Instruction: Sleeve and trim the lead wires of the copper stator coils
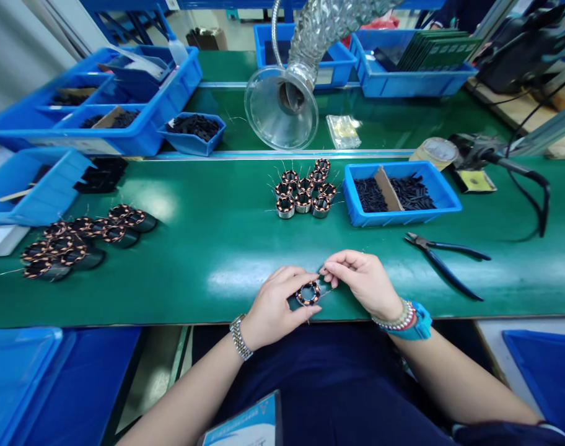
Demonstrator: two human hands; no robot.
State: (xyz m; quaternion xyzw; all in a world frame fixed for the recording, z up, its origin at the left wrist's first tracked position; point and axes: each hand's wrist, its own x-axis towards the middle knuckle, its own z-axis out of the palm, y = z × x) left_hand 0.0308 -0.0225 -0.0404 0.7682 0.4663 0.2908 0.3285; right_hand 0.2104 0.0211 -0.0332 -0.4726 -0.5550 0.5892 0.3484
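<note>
On the green worktop [203,248], near its left edge, stands a group of ring-shaped copper-wire coils with black cylindrical bodies [62,244], close together, in front of a light-blue plastic tray [36,201].

Near the middle of the worktop's near edge, the left hand [277,302] is clamped on a single ring-shaped coil with copper windings and a dark core [307,303], fingers over its far side and thumb at its near side. The coil lies to the right of the palm, its round opening facing up.

Farther from that edge is a tight cluster of copper-wound coils with silvery bodies [303,202], thin wire ends sticking out.

The right hand [368,282] has its fingertips pinched together just beyond the held coil's right side, close to a thin wire; what they grip is too small to tell.

Farther right, a blue plastic bin [403,218] holds small black pieces on both sides of a cardboard divider. Nearer the near edge lie dark-blue-handled metal pliers [425,246], handles spread rightward.
</note>
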